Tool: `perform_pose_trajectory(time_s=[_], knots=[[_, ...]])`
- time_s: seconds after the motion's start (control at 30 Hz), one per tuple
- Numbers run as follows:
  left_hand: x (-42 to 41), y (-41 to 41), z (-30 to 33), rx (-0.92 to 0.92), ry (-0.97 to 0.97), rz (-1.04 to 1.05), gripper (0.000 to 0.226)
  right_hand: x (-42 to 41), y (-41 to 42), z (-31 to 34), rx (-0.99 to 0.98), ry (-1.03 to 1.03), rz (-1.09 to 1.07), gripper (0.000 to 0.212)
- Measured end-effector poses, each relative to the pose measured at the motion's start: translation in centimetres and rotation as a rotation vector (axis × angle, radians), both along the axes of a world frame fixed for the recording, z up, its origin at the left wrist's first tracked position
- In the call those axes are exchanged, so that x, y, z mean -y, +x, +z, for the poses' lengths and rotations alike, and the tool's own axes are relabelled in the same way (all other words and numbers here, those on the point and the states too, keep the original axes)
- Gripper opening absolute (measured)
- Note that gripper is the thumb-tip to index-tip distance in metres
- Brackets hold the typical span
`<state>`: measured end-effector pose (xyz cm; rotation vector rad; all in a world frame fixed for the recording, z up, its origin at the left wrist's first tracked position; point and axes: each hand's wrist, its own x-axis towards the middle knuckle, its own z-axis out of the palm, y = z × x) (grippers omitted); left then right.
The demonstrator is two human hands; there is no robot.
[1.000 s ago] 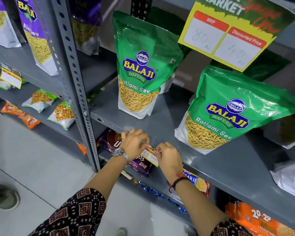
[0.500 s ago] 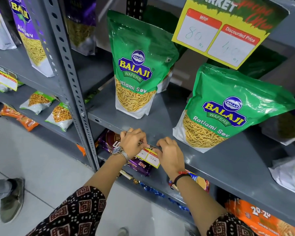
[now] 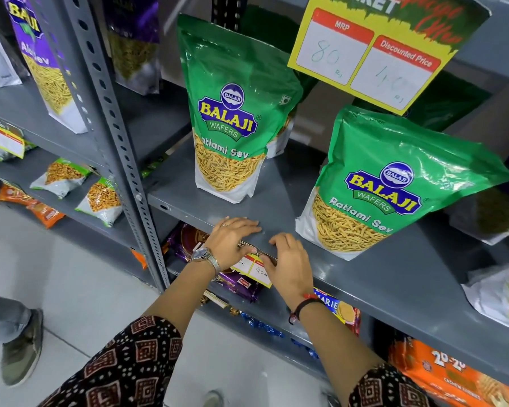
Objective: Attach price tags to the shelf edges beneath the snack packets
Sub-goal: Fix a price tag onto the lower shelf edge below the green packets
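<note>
Fingers of both hands have opened flat: left hand and right hand now press the price tag on the shelf edge, lower centre. Tag seems fixed there.

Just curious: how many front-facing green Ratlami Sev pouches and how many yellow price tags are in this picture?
Green Ratlami Sev pouches: 2
Yellow price tags: 3 (large overhead, far left, middle shelf edge)
Total: 5

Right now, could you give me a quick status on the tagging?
Left hand, right hand flat on shelf edge. Price tag hanging there. Nothing blocking.
</note>
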<state>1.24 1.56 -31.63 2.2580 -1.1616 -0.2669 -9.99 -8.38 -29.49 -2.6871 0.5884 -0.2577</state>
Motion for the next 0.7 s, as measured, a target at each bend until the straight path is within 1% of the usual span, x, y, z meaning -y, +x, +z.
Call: perform_pose_trajectory(time_s=[0.13, 0.27, 0.33, 0.4, 0.47, 0.57, 0.63, 0.7], knots=[[-0.4, 0.2, -0.4, 0.034, -0.013, -0.051, 0.038, 0.1, 0.0, 0.0, -0.039, 0.014, 0.008, 0.022], [-0.1, 0.2, 0.3, 0.040, 0.073, -0.082, 0.041, 0.2, 0.0, 0.4, -0.053, 0.031, 0.013, 0.022], [-0.2, 0.3, 0.8, 0.037, 0.105, -0.108, 0.046, 0.8, -0.9, 0.5, -0.040, 0.033, 0.066, 0.026], [-0.4, 0.2, 1.2, 0.045, 0.076, -0.133, 0.047, 1.5, -2.6, 0.5, 0.022, 0.014, 0.103, 0.029], [0.1, -0.7, 1.8, 0.144, -0.014, -0.161, 0.049, 2.6, -4.9, 0.4, 0.079, -0.068, 0.116, 0.029], [2.9, -3.5, 2.7, 0.344, -0.165, -0.233, 0.043, 5.2, -8.6, 0.8, 0.042, -0.165, 0.100, 0.036], [5.8, -5.8, 3.3, 0.418, -0.207, -0.328, 0.040, 7.5, -11.6, 1.0, 0.059, -0.191, 0.041, 0.036], [8.9, -8.3, 3.8, 0.460, -0.219, -0.407, 0.038, 9.9, -14.9, 1.2, 0.074, -0.190, -0.054, 0.046]])
